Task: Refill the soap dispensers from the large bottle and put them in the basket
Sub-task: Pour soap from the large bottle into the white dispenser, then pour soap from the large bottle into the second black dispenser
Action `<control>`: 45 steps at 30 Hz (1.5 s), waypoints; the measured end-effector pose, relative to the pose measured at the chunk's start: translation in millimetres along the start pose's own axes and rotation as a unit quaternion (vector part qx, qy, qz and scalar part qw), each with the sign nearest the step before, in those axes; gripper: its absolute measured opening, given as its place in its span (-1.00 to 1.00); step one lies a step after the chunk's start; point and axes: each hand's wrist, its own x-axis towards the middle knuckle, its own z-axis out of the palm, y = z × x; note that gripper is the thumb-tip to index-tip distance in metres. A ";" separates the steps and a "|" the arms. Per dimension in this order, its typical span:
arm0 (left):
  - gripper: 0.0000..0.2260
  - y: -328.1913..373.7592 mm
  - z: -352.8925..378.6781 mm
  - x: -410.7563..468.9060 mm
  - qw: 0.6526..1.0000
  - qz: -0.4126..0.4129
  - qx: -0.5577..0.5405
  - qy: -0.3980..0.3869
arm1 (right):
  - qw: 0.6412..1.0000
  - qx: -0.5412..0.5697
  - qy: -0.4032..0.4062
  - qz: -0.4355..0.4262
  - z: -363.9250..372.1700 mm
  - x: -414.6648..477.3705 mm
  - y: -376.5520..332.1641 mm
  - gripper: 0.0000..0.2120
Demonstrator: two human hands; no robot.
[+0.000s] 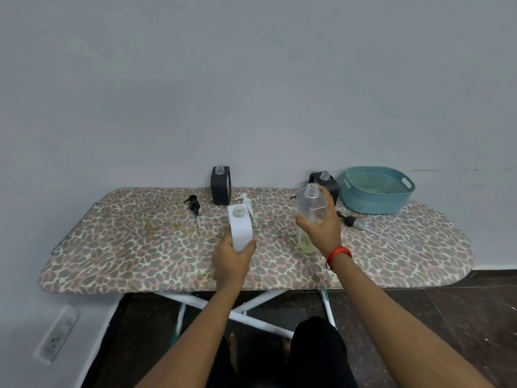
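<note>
The left hand is wrapped around the lower part of the white dispenser, fingers pressed on its sides, holding it upright near the middle of the ironing board with its open neck facing up; the right hand is closed around the clear large bottle, also upright and uncapped, with pale liquid low inside it. The bottle lies just to the right of the dispenser, apart from it, and its mouth sits somewhat higher; the pour, as I judge it, needs the bottle tipped leftward so that its neck comes over the dispenser's small opening, and the right hand is the one placed to do that while the left steadies.

Behind the white dispenser a white pump lies on the cover; a black pump lies toward the far left, and another black pump with a long tube lies to the right. Along the far edge stand two black dispensers, one behind the middle and one partly hidden by the bottle, both open; the teal basket sits at the far right corner, with no dispenser in it.

The board has a leopard-print cover and white crossed legs; a plain grey wall rises behind, and the floor is dark.
</note>
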 end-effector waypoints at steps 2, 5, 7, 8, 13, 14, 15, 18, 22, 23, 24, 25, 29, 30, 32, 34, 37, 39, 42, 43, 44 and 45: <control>-0.60 -2.6 -0.2 4.7 1.000 0.001 0.004 -0.004 | 1.000 0.002 0.011 0.008 -2.7 1.8 2.8 -0.18; -0.60 -1.3 3.1 13.2 1.000 0.006 -0.002 -0.020 | 0.999 0.013 0.026 0.017 -5.7 2.4 7.8 -0.17; -0.58 6.4 9.6 23.7 0.999 0.027 -0.002 -0.036 | 0.999 0.019 0.030 0.021 -6.3 1.9 9.3 -0.16; -0.57 11.9 14.6 30.9 0.998 0.037 0.000 -0.043 | 0.999 0.019 0.032 0.022 -6.0 2.2 10.1 -0.16; -0.57 48.2 53.0 76.3 0.996 0.069 0.000 -0.064 | 0.999 0.030 0.034 0.018 -3.9 5.2 16.5 -0.13; -0.58 52.2 62.7 86.8 0.996 0.065 0.000 -0.068 | 0.999 0.033 0.034 0.015 -3.6 6.0 17.7 -0.13; -0.59 55.5 72.5 96.4 0.996 0.057 0.005 -0.068 | 0.999 0.037 0.035 0.013 -3.4 6.8 18.9 -0.13; -0.62 57.8 100.6 119.1 0.997 0.035 0.016 -0.065 | 0.998 0.045 0.047 0.007 -2.6 8.1 22.3 -0.16; -0.64 54.4 126.6 133.4 0.997 0.010 0.035 -0.072 | 0.997 0.046 0.056 -0.004 -2.5 9.8 26.2 -0.15; -0.64 52.7 130.8 135.2 0.997 0.004 0.035 -0.073 | 0.997 0.043 0.056 -0.007 -2.6 9.9 27.3 -0.14; -0.63 50.8 134.0 136.4 0.997 -0.001 0.035 -0.071 | 0.997 0.042 0.056 -0.010 -2.8 9.8 27.8 -0.13; -0.61 48.7 136.5 137.2 0.997 -0.003 0.034 -0.068 | 0.997 0.042 0.058 -0.013 -3.0 9.7 28.4 -0.13; -0.55 38.2 139.8 139.1 0.997 -0.006 0.027 -0.065 | 0.997 0.042 0.060 -0.019 -2.1 10.6 28.8 -0.15; -0.54 36.5 139.6 139.5 0.997 -0.008 0.027 -0.067 | 0.997 0.043 0.062 -0.021 -1.6 10.5 28.5 -0.15; -0.53 35.3 139.9 140.2 0.997 -0.010 0.029 -0.069 | 0.997 0.045 0.061 -0.024 -0.9 10.7 28.3 -0.15; -0.53 36.3 139.9 139.5 0.997 -0.017 0.022 -0.073 | 0.997 0.046 0.059 -0.030 -0.2 10.7 29.1 -0.15; -0.50 38.4 138.2 138.2 0.997 -0.019 0.016 -0.075 | 0.997 0.055 0.054 -0.027 0.1 10.1 28.3 -0.16; -0.40 41.1 134.8 135.2 0.998 -0.021 0.028 -0.059 | 0.997 0.057 0.048 -0.024 -0.6 10.1 25.3 -0.15; -0.21 48.3 126.3 117.0 1.000 -0.002 0.031 -0.006 | 0.997 0.061 0.037 -0.011 -4.5 9.0 17.6 -0.16; -0.22 50.0 123.6 108.8 0.999 0.027 0.026 0.013 | 0.997 0.061 0.040 -0.004 -7.0 7.9 15.8 -0.17; -0.25 50.7 122.0 101.0 0.998 0.057 0.020 0.018 | 0.997 0.061 0.046 -0.001 -11.1 6.0 13.5 -0.17; -0.28 50.8 121.1 93.5 0.997 0.080 0.017 0.008 | 0.997 0.059 0.054 -0.001 -16.1 4.3 12.8 -0.18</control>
